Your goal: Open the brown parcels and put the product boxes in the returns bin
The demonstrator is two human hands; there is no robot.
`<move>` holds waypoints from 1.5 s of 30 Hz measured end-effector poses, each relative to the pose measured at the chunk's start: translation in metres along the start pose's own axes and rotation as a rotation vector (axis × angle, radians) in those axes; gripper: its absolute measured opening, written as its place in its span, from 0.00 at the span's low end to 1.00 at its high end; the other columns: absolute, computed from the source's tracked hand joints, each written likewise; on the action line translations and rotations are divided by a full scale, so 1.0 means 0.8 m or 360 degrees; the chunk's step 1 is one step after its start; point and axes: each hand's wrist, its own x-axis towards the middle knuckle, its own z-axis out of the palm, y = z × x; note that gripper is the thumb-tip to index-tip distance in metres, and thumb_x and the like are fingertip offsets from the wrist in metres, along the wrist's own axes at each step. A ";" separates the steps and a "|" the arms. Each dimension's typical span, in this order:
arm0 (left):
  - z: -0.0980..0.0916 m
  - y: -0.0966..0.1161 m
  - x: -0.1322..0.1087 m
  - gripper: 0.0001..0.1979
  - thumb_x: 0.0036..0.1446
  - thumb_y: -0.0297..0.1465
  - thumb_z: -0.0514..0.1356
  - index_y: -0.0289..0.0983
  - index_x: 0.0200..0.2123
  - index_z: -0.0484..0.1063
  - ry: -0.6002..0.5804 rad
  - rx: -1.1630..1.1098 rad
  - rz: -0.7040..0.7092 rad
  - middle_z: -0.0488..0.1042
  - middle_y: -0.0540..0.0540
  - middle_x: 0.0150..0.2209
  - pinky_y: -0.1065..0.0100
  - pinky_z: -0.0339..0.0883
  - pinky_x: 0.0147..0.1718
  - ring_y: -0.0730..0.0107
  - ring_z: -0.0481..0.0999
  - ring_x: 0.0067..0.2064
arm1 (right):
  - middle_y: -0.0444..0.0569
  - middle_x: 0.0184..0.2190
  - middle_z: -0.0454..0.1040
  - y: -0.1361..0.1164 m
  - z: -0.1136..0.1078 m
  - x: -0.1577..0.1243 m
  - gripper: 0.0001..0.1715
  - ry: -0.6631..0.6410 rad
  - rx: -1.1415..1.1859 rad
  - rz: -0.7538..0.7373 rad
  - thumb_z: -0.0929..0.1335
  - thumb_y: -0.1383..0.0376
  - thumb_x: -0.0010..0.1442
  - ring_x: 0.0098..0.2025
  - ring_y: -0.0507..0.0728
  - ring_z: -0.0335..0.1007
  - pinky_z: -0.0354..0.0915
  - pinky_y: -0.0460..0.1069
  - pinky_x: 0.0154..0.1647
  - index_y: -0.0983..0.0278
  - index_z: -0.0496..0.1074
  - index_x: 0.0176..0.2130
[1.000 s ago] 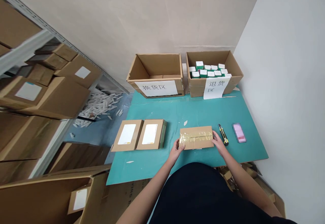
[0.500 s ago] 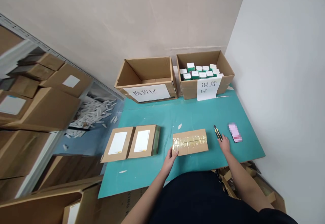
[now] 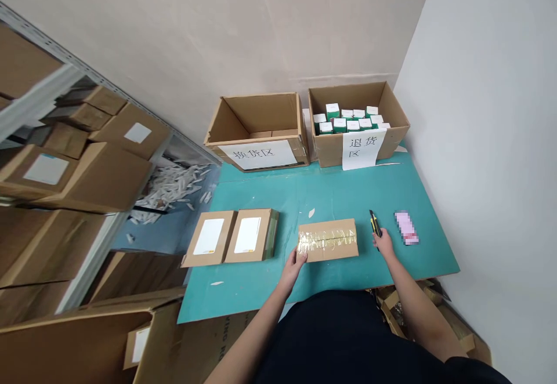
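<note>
Two labelled cardboard boxes (image 3: 248, 236) sit side by side on the worktop (image 3: 217, 300), and here's your left hand (image 3: 292, 268), pinching the near-left corner of the taped carton (image 3: 328, 242) before you; then your right hand (image 3: 384, 243), wrapped around the yellow-and-black utility knife (image 3: 375, 223), near a blurred pink item (image 3: 407, 228) farther right.

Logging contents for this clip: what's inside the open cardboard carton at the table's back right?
The cardboard carton holds green boxes with white tops. Its front wall and neighbouring boxes hide their lower parts; anything beneath is covered.
</note>
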 end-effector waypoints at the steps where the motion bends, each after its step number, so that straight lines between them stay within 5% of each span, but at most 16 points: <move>1: 0.001 0.002 0.000 0.35 0.52 0.50 0.66 0.40 0.60 0.69 0.0007 -0.0005 -0.0015 0.72 0.39 0.62 0.52 0.63 0.63 0.45 0.68 0.64 | 0.52 0.35 0.78 -0.009 -0.002 -0.006 0.22 -0.0014 0.0044 -0.0017 0.65 0.55 0.61 0.29 0.59 0.78 0.72 0.51 0.29 0.65 0.68 0.50; 6: 0.007 0.007 -0.001 0.34 0.55 0.48 0.65 0.39 0.60 0.69 0.0036 -0.0018 -0.0042 0.72 0.38 0.62 0.52 0.64 0.61 0.46 0.70 0.63 | 0.52 0.40 0.79 -0.075 -0.026 -0.046 0.31 -0.0216 0.0083 -0.0287 0.62 0.52 0.64 0.30 0.60 0.78 0.74 0.54 0.30 0.62 0.63 0.61; 11: 0.016 0.005 -0.006 0.32 0.56 0.48 0.64 0.39 0.60 0.69 0.0102 0.0060 0.0013 0.72 0.39 0.61 0.53 0.60 0.64 0.48 0.69 0.64 | 0.52 0.60 0.73 -0.156 -0.037 -0.078 0.32 -0.0661 -0.0419 -0.1014 0.61 0.61 0.67 0.57 0.63 0.73 0.70 0.56 0.53 0.53 0.58 0.68; 15: 0.025 0.003 -0.006 0.30 0.57 0.48 0.63 0.39 0.58 0.69 0.0140 0.0024 0.0023 0.74 0.39 0.60 0.54 0.62 0.62 0.49 0.71 0.62 | 0.53 0.54 0.76 -0.199 -0.017 -0.084 0.35 -0.1032 -0.0947 -0.1336 0.61 0.65 0.68 0.51 0.61 0.74 0.68 0.52 0.50 0.51 0.55 0.71; 19: 0.031 0.002 -0.003 0.30 0.56 0.47 0.64 0.38 0.57 0.70 0.0172 0.0005 0.0021 0.75 0.39 0.59 0.56 0.63 0.61 0.49 0.72 0.61 | 0.52 0.46 0.77 -0.225 0.003 -0.082 0.33 -0.1149 -0.1311 -0.1525 0.61 0.64 0.70 0.44 0.60 0.75 0.67 0.51 0.45 0.50 0.56 0.71; 26: 0.036 -0.005 0.000 0.31 0.54 0.47 0.65 0.37 0.57 0.71 0.0171 -0.0099 0.0081 0.76 0.39 0.57 0.56 0.64 0.60 0.50 0.74 0.59 | 0.51 0.42 0.76 -0.251 0.013 -0.082 0.32 -0.1224 -0.1523 -0.1645 0.60 0.65 0.70 0.39 0.59 0.72 0.64 0.50 0.39 0.49 0.58 0.70; 45: 0.040 -0.001 0.005 0.35 0.51 0.51 0.66 0.35 0.56 0.72 0.0101 -0.0161 0.0116 0.77 0.38 0.55 0.54 0.64 0.60 0.48 0.75 0.57 | 0.50 0.39 0.75 -0.260 0.029 -0.092 0.29 -0.1124 -0.1678 -0.1713 0.59 0.64 0.71 0.36 0.58 0.71 0.61 0.49 0.37 0.48 0.62 0.67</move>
